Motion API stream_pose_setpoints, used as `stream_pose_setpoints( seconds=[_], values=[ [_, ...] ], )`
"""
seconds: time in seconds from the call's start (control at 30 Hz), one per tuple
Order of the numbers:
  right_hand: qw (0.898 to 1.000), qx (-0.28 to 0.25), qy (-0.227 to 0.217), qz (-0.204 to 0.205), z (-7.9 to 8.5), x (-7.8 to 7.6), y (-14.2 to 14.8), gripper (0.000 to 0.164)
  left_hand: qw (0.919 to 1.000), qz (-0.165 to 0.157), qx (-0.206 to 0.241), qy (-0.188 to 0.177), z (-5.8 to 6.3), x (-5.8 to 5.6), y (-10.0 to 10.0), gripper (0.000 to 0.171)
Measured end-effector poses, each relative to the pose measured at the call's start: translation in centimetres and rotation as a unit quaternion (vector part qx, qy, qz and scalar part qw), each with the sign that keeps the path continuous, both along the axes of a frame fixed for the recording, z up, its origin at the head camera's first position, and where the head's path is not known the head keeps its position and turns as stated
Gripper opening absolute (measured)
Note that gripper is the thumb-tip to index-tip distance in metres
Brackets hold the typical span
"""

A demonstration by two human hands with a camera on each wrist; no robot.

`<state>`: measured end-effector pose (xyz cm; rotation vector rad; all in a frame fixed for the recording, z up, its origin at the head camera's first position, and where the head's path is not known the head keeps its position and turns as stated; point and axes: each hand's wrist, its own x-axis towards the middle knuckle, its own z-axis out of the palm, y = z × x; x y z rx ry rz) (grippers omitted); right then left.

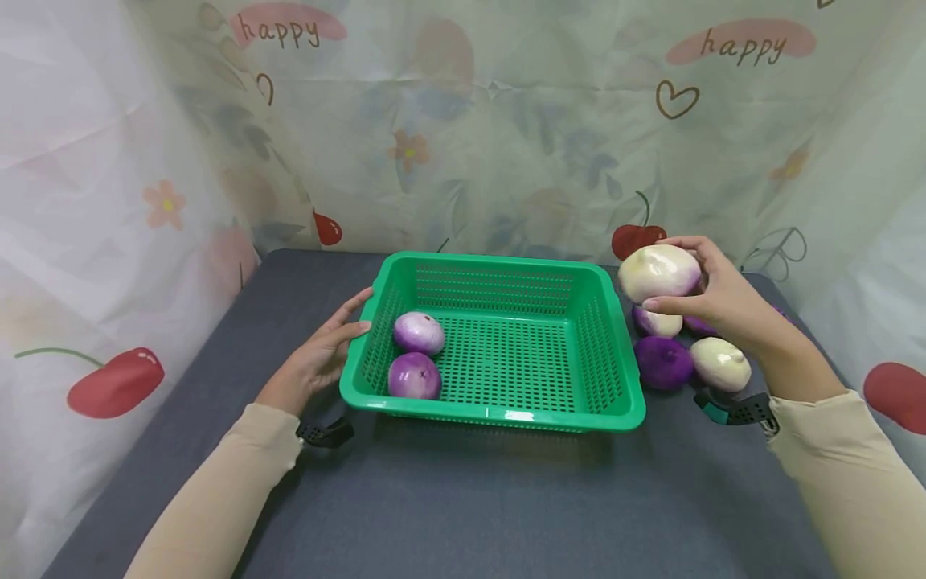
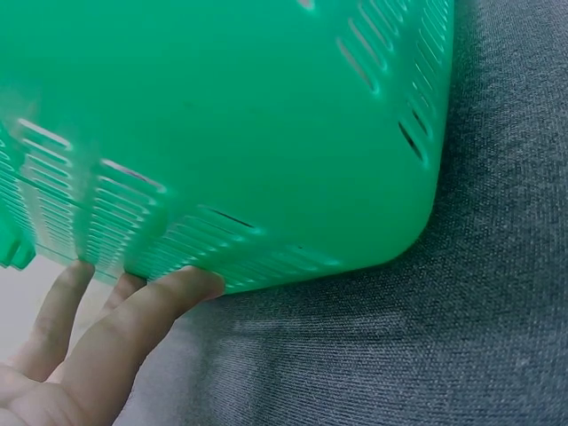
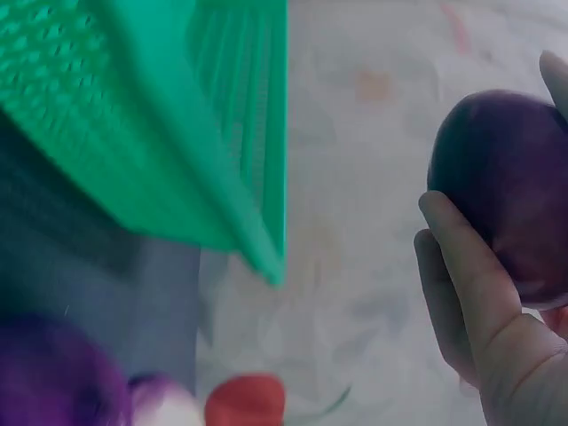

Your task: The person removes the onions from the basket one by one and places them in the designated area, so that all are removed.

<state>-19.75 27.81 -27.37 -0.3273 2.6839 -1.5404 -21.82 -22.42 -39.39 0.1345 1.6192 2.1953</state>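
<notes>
White printed cloth makes up the curtain (image 1: 506, 185), which hangs behind the table and at both sides. The table (image 1: 506, 498) is dark grey. On it stands the green basket (image 1: 434, 408), upright, with slotted walls and a mesh floor. Two beige sleeves (image 1: 217, 486) reach in, one on either side of it.

The left hand (image 1: 318, 358) lies against the basket's left wall, fingers spread and fairly straight, tips touching the outside. The right hand (image 1: 726, 296) curls fingers and thumb round a pale vegetable (image 1: 658, 272), held up outside the rim near the far right corner; the right wrist view shows its dark purple side.

Just right of the basket lies a group: a dark purple one (image 1: 663, 363), a white one (image 1: 719, 364), a white-and-purple one (image 1: 660, 323), and more purple behind the wrist, too hidden to count. Two violet vegetables (image 1: 419, 334) sit inside the basket's left end.

The step in hand appears to be filling the basket piece by piece, the left hand steadying it. The next move probably calls for a carry left over the rim and a low, gentle release, lest the round piece roll into the other two.
</notes>
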Motion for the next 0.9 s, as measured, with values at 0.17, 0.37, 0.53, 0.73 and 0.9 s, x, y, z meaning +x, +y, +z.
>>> stream_pose_setpoints(
  seconds=[0.17, 0.37, 0.53, 0.73, 0.9],
  values=[
    [0.998, -0.062, 0.003, -0.015, -1.6, 0.6, 3.1, 0.064, 1.0000, 0.001, 0.000, -0.004, -0.1, 0.0, 0.0, 0.061],
    [0.989, -0.142, 0.019, -0.033, -3.9, 1.5, 6.6, 0.065, 1.0000, 0.002, -0.004, -0.002, -0.1, 0.0, 0.0, 0.061],
    [0.980, -0.192, 0.027, -0.037, -5.7, 2.1, 9.6, 0.064, 1.0000, 0.004, -0.007, -0.001, 0.0, 0.0, 0.1, 0.062],
    [0.991, -0.014, 0.016, -0.135, -7.3, 2.7, 12.3, 0.075, 0.9999, 0.002, -0.013, 0.000, -0.1, -0.1, 0.1, 0.062],
    [0.976, 0.094, -0.011, -0.195, -8.2, 3.1, 14.1, 0.094, 0.9999, 0.005, -0.015, -0.001, -0.1, -0.1, 0.1, 0.061]
  ],
)
